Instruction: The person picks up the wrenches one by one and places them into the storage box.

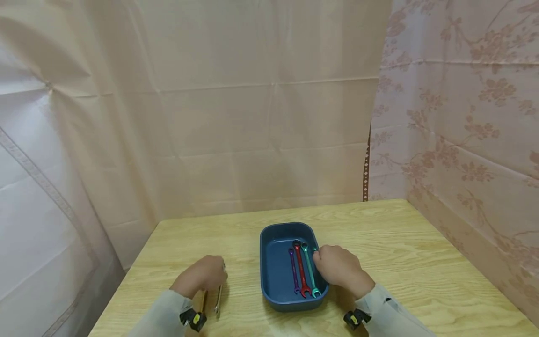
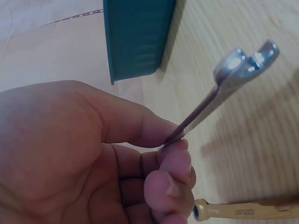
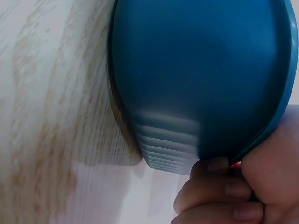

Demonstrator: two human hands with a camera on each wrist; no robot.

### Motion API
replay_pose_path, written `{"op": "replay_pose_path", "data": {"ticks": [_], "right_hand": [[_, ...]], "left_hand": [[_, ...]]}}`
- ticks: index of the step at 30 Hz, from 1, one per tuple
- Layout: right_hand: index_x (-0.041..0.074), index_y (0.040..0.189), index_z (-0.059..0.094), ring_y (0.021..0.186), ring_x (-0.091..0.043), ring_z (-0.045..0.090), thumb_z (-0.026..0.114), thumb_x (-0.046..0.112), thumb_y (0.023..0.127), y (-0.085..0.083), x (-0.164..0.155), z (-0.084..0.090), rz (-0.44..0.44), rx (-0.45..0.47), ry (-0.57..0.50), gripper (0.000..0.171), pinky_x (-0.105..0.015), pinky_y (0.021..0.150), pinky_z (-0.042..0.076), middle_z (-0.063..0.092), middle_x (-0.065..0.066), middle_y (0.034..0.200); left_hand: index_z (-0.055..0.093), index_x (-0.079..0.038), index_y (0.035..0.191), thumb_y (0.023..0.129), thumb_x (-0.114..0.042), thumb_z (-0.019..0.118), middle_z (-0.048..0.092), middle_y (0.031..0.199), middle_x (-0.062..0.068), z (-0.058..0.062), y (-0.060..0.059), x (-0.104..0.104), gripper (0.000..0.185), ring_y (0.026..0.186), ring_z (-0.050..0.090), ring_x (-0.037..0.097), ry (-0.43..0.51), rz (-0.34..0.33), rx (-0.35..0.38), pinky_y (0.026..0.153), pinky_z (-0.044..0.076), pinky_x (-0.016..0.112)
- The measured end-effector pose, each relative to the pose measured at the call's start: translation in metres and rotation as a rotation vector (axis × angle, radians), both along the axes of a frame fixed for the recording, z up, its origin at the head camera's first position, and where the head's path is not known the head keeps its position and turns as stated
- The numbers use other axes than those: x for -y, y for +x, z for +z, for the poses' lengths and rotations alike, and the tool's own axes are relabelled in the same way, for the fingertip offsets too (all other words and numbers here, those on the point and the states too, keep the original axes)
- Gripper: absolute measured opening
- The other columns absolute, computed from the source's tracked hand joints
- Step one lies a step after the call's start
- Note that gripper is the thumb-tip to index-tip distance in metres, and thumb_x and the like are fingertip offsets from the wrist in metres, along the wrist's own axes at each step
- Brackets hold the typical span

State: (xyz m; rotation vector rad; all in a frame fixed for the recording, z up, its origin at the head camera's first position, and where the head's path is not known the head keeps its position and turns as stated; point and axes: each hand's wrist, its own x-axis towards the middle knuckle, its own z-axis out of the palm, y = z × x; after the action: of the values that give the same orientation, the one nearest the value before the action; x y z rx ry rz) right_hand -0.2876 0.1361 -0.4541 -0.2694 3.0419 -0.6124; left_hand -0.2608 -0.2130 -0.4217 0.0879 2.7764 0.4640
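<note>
Seen from above the person's own arms: a pale wooden table (image 1: 379,229) backed by cream curtains. Near its middle sat a dark blue tray (image 1: 273,262), holding three wrenches side by side: a purple wrench (image 1: 293,271), a red wrench (image 1: 301,271) and a green wrench (image 1: 309,274), all pointing away from the viewer.

Left hand (image 1: 204,276), just left of the tray: closed in a pinch on a silver wrench (image 2: 224,91). Thumb and curled fingers (image 2: 175,163) clamped its shaft, with the open-ended head sticking out free above the tabletop. Beside that hand lay a gold wrench (image 2: 243,212), flat on the wood and untouched.

Right hand (image 1: 338,269), at the tray's right side: curled over the rim. Fingertips (image 3: 210,165) pressed against the tray's outer wall just under the lip, thumb over the edge, gripping the rim between them. Knuckles sat just beside the green wrench; contact with it could not be told.
</note>
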Motion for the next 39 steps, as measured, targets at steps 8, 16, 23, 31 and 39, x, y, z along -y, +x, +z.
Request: {"op": "replay_pose_path", "data": {"ticks": [8, 16, 23, 31, 39], "right_hand": [[0.017, 0.065, 0.054, 0.053, -0.018, 0.049, 0.039, 0.034, 0.107, -0.001, -0.001, -0.001, 0.003, 0.002, -0.006, 0.048, -0.032, 0.047, 0.034, 0.052, -0.002, 0.061], [0.017, 0.064, 0.054, 0.052, -0.017, 0.049, 0.039, 0.034, 0.107, -0.001, 0.001, 0.000, 0.007, 0.002, -0.010, 0.048, -0.032, 0.047, 0.034, 0.052, -0.001, 0.061], [0.016, 0.066, 0.054, 0.054, -0.019, 0.049, 0.039, 0.035, 0.107, 0.000, -0.002, 0.001, -0.001, -0.001, 0.003, 0.048, -0.033, 0.047, 0.035, 0.052, -0.003, 0.063], [0.016, 0.066, 0.054, 0.054, -0.018, 0.050, 0.039, 0.035, 0.107, 0.000, -0.003, 0.001, -0.011, 0.003, 0.002, 0.048, -0.034, 0.048, 0.035, 0.052, -0.002, 0.063], [0.016, 0.066, 0.054, 0.054, -0.018, 0.049, 0.039, 0.035, 0.108, 0.001, 0.001, -0.001, 0.000, 0.012, -0.009, 0.047, -0.033, 0.048, 0.034, 0.052, -0.002, 0.062]], "left_hand": [[0.065, 0.000, 0.099, 0.099, -0.011, 0.056, 0.054, 0.070, 0.004, 0.008, -0.002, -0.006, 0.015, 0.052, 0.038, 0.012, -0.011, -0.031, -0.034, 0.047, 0.032, 0.025], [0.066, -0.001, 0.094, 0.099, -0.012, 0.057, 0.050, 0.068, 0.003, 0.011, -0.006, -0.008, 0.015, 0.054, 0.037, 0.013, -0.033, -0.048, -0.048, 0.050, 0.032, 0.028], [0.061, -0.007, 0.080, 0.101, -0.012, 0.053, 0.044, 0.063, -0.001, 0.014, -0.013, -0.011, 0.022, 0.051, 0.032, 0.012, -0.023, -0.093, -0.053, 0.051, 0.031, 0.029], [0.062, -0.005, 0.088, 0.101, -0.012, 0.051, 0.049, 0.069, 0.003, 0.022, -0.013, -0.017, 0.019, 0.053, 0.035, 0.013, -0.013, -0.109, -0.067, 0.054, 0.033, 0.031], [0.063, -0.009, 0.084, 0.102, -0.017, 0.051, 0.048, 0.068, 0.002, 0.026, -0.010, -0.020, 0.024, 0.054, 0.035, 0.013, -0.029, -0.102, -0.076, 0.056, 0.034, 0.032]]}}
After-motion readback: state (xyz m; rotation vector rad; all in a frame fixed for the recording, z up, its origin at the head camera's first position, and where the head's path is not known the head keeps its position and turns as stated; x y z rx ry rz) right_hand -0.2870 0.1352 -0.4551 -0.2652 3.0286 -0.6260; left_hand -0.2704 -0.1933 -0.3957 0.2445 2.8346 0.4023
